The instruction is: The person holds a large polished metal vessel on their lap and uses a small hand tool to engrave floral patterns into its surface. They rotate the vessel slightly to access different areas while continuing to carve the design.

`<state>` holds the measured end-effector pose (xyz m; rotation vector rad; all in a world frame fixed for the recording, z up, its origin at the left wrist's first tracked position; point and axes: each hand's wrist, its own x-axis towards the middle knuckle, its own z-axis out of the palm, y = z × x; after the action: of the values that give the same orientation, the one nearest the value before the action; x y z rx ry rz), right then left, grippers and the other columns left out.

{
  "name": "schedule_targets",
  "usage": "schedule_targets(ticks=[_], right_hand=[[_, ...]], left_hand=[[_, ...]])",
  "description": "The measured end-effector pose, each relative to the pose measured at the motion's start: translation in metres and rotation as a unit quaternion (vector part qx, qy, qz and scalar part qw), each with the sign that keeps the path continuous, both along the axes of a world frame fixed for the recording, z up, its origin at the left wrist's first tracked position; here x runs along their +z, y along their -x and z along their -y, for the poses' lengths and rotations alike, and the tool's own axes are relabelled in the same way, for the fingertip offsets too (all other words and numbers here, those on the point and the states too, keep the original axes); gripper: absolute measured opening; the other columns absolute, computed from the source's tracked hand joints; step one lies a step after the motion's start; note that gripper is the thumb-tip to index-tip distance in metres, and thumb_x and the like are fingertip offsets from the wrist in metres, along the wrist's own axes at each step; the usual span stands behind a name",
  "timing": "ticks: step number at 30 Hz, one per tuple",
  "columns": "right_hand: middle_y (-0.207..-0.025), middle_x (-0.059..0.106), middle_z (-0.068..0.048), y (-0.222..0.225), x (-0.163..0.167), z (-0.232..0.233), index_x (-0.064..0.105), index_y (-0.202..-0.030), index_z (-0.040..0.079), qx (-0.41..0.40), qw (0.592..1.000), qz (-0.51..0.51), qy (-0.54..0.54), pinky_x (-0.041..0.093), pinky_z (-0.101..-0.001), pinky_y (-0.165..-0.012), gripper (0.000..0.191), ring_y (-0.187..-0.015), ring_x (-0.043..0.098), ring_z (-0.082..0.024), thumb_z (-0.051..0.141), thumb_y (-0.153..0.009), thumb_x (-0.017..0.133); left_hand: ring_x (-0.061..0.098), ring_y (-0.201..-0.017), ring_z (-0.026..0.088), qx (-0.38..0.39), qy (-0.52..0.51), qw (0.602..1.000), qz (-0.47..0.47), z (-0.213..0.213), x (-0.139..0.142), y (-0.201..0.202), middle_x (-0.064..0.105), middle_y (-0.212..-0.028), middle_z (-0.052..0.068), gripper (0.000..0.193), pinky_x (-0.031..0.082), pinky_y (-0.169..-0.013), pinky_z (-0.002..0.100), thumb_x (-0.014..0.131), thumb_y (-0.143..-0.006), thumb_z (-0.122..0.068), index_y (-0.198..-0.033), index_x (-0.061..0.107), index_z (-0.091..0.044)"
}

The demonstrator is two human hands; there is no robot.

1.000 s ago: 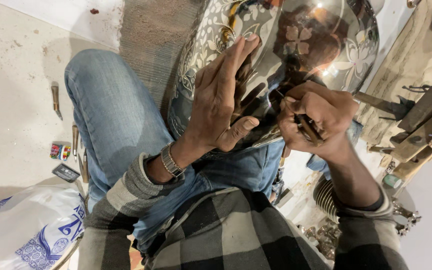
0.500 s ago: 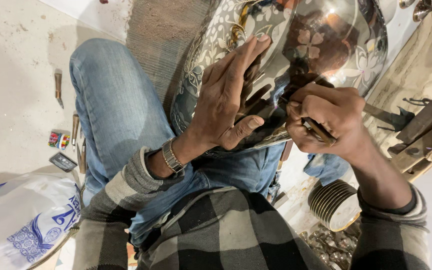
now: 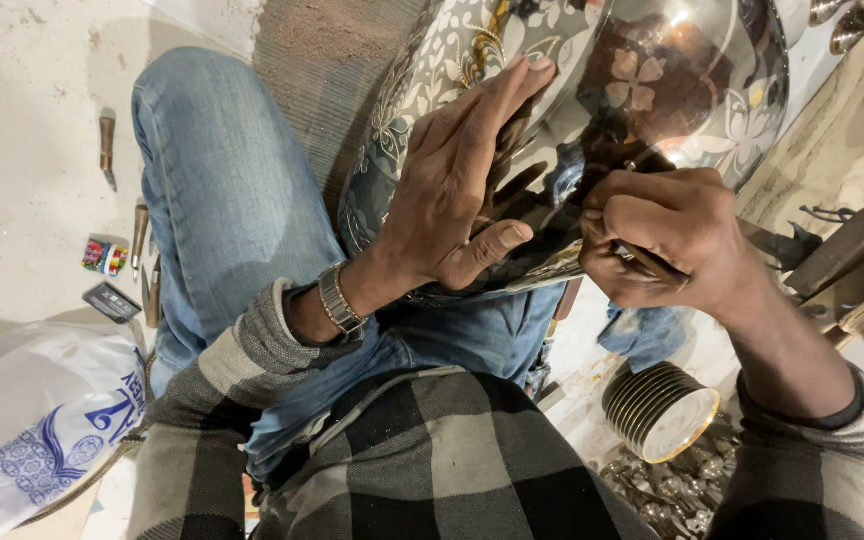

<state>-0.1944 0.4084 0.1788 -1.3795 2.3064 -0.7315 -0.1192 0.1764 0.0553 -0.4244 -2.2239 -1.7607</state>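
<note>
A large polished metal vessel (image 3: 642, 90), round-bellied and covered with engraved floral patterns, rests tilted on the person's lap against the jeans-clad thigh (image 3: 222, 200), filling the far centre of the scene. The left hand (image 3: 457, 190) lies flat and open-fingered on its curved wall, pressing rather than gripping, thumb spread below to brace it. The right hand (image 3: 662, 235) is clenched around a slim engraving tool (image 3: 652, 262), its tip meeting the metal just right of the left thumb. The vessel looks stiff and fairly heavy, and its mirror-smooth skin is likely slippery; a scratch or dent would spoil the worked surface, so it seems best steadied with broad palm contact on the belly and support from the leg beneath, not pinched at an edge. On the floor at left lie loose chisels (image 3: 107, 145) and a white printed bag (image 3: 32, 420); a stack of ribbed metal dishes (image 3: 657, 405) sits near right.
</note>
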Motion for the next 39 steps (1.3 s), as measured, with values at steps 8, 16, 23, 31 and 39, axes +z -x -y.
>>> schedule_targets(ticks=[8, 16, 23, 31, 39], right_hand=[[-0.063, 0.058, -0.007, 0.000, -0.014, -0.025, 0.053, -0.066, 0.013, 0.014, 1.000, 0.012, 0.011, 0.033, -0.0242, -0.031, 0.017, -0.042, 0.047, -0.010, 0.009, -0.078, 0.066], [-0.066, 0.064, -0.008, -0.051, -0.049, 0.004, 0.052, -0.076, 0.011, -0.188, 0.946, -0.164, 0.206, 0.038, -0.0251, -0.037, 0.025, -0.048, 0.054, -0.009, 0.000, -0.092, 0.067], [-0.079, 0.068, -0.016, -0.081, -0.034, 0.027, 0.049, -0.079, 0.003, -0.288, 0.923, -0.220, 0.132, 0.044, -0.0285, -0.045, 0.029, -0.059, 0.064, -0.017, -0.002, -0.091, 0.075], [-0.076, 0.068, -0.015, -0.063, -0.024, 0.026, 0.052, -0.079, 0.003, -0.189, 0.956, -0.172, 0.141, 0.047, -0.0303, -0.047, 0.023, -0.060, 0.066, -0.019, -0.002, -0.085, 0.074], [-0.076, 0.065, -0.012, -0.056, -0.014, 0.027, 0.044, -0.077, 0.007, -0.130, 0.973, -0.152, 0.112, 0.049, -0.0315, -0.046, 0.031, -0.061, 0.066, -0.021, -0.009, -0.083, 0.071]], left_hand=[[0.039, -0.152, 0.022, 0.007, 0.001, 1.000, -0.008, -0.004, -0.003, 0.000, 0.039, -0.167, 0.006, 0.089, 0.029, -0.126, 0.033, 0.026, -0.109, -0.071, -0.164, 0.011, -0.003], [0.038, -0.151, 0.020, 0.017, -0.007, 1.000, -0.014, -0.008, -0.003, 0.001, 0.038, -0.168, 0.004, 0.089, 0.029, -0.125, 0.032, 0.024, -0.109, -0.073, -0.164, 0.009, -0.005], [0.039, -0.156, 0.021, 0.009, 0.004, 1.000, -0.013, -0.006, -0.004, -0.002, 0.037, -0.168, 0.005, 0.090, 0.030, -0.124, 0.032, 0.028, -0.109, -0.073, -0.165, 0.010, -0.005], [0.039, -0.155, 0.021, 0.013, 0.002, 1.000, -0.012, -0.006, -0.001, 0.000, 0.039, -0.168, 0.007, 0.092, 0.029, -0.126, 0.034, 0.027, -0.107, -0.073, -0.166, 0.013, -0.005], [0.039, -0.155, 0.019, 0.012, 0.002, 1.000, -0.008, -0.004, 0.001, 0.000, 0.043, -0.165, 0.005, 0.090, 0.029, -0.128, 0.035, 0.027, -0.105, -0.072, -0.165, 0.015, -0.006]])
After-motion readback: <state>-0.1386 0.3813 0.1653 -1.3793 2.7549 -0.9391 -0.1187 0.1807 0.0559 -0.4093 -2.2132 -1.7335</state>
